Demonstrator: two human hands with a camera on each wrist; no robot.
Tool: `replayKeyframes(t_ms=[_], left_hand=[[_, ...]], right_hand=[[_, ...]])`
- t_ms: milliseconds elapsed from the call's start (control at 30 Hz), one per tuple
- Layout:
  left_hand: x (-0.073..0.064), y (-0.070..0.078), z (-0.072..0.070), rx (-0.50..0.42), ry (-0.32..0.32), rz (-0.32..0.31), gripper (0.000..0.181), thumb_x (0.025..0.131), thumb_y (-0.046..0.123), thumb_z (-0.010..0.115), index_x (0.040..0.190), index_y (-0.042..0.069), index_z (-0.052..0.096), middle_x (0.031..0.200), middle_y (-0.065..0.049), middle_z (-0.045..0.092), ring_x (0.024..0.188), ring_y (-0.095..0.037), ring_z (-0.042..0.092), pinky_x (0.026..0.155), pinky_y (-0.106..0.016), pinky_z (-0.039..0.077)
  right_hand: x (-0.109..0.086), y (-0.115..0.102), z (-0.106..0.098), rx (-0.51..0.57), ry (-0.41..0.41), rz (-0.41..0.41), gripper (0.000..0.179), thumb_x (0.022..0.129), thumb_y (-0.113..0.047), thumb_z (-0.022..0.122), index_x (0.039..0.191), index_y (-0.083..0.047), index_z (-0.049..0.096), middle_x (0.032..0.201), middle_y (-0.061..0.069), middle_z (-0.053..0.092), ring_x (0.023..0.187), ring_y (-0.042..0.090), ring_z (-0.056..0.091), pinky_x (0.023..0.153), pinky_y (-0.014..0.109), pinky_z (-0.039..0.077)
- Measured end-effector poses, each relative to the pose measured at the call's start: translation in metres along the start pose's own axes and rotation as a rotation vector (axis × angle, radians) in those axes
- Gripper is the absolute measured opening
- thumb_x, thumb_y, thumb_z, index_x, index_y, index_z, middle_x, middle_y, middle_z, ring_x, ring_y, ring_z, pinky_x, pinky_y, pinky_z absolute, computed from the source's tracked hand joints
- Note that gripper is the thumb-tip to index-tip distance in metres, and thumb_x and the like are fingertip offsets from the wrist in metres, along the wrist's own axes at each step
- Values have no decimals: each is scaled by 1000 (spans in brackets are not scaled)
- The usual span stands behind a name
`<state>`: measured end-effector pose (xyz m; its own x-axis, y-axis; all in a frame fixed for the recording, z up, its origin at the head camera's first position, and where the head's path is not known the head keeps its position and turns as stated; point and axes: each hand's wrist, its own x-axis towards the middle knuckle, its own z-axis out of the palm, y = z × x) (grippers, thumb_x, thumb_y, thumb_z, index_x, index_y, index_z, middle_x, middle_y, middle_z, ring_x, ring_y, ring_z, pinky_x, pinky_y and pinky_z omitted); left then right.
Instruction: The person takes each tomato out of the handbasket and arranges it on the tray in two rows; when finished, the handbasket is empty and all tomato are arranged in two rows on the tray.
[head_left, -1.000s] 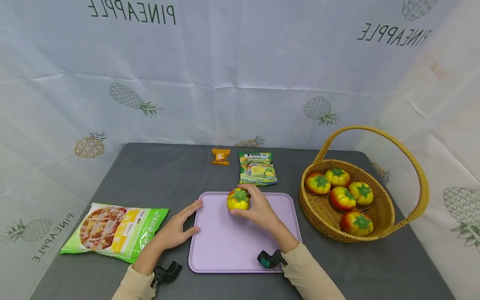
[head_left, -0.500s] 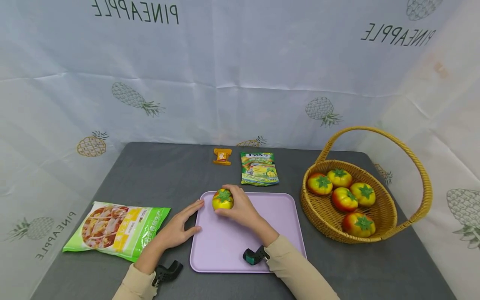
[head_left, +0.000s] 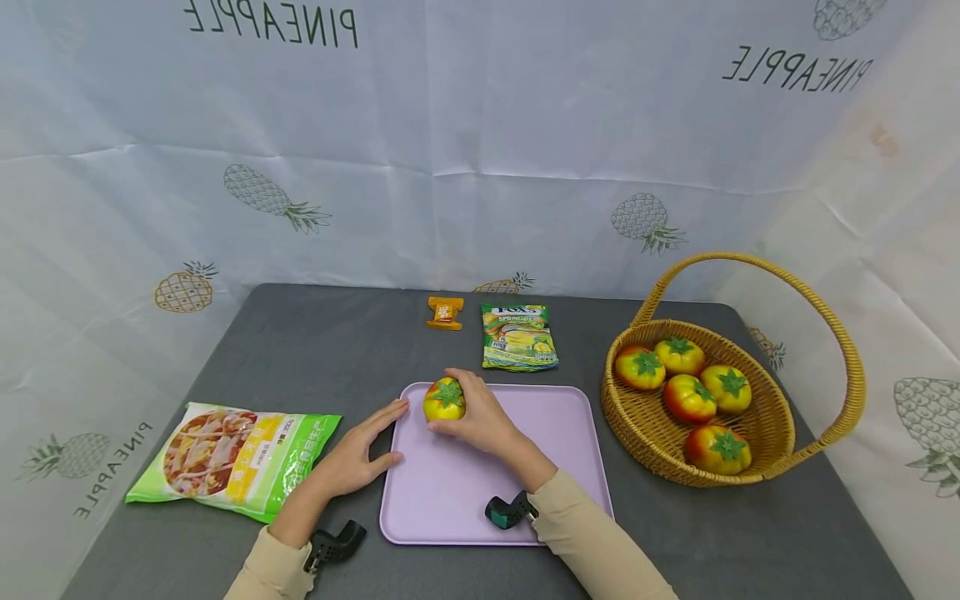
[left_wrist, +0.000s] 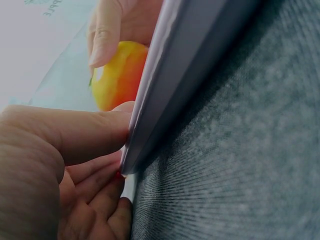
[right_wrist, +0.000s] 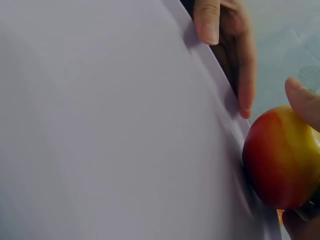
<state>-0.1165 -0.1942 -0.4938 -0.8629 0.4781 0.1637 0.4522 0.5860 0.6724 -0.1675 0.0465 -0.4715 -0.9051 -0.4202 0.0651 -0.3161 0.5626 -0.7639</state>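
Observation:
A yellow and red tomato [head_left: 442, 402] with a green star-shaped leaf top sits at the back left corner of a lilac tray [head_left: 450, 492]. My right hand [head_left: 478, 417] holds it between thumb and fingers from the right side. In the right wrist view the tomato [right_wrist: 277, 157] shows its red side close to the tray's rim. My left hand [head_left: 351, 458] rests at the tray's left edge, thumb and fingertips touching the rim. The left wrist view has the left thumb [left_wrist: 92, 132] against the rim, with the tomato [left_wrist: 120, 80] beyond it.
A yellow wicker basket [head_left: 622, 433] with a tall handle holds several similar tomatoes at the right. Left of the tray lies a green food bag [head_left: 232, 458]. Behind the tray are a green candy packet [head_left: 519, 337] and a small orange wrapped snack [head_left: 445, 312] on the grey table [head_left: 337, 350].
The right hand has carried the tomato leftward across the tray to its back left corner, then stayed nearly still for the last half second. The left hand has kept its place at the rim.

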Motion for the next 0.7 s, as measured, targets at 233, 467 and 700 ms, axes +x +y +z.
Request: replayKeyframes(t_ms=[233,467,700], left_hand=[[0,1,0,5,-1,0,66,87,24,66,144,6,39,151,-11,37,138,-34,33,107,-55,31],[0,1,0,8,6,9,66,87,24,67,144,6,39,150,-12,38,138,-34,33,106,-55,32],[0,1,0,14,9,8,66,87,24,67,144,6,39,150,-11,38,138,-34,34,106,-54,32]], right_hand=[[0,0,-1,33,-22,19,89,74,-38,80,144,-7,34,141,13,43,113,24,53,95,41,47],[0,1,-1,52,-26,32,92,74,-38,80,145,-7,32,142,13,42,113,26,53,96,43,46],[0,2,-3,68,-10,35,92,74,-38,80,146,-7,31,141,14,43,108,23,53,92,40,47]])
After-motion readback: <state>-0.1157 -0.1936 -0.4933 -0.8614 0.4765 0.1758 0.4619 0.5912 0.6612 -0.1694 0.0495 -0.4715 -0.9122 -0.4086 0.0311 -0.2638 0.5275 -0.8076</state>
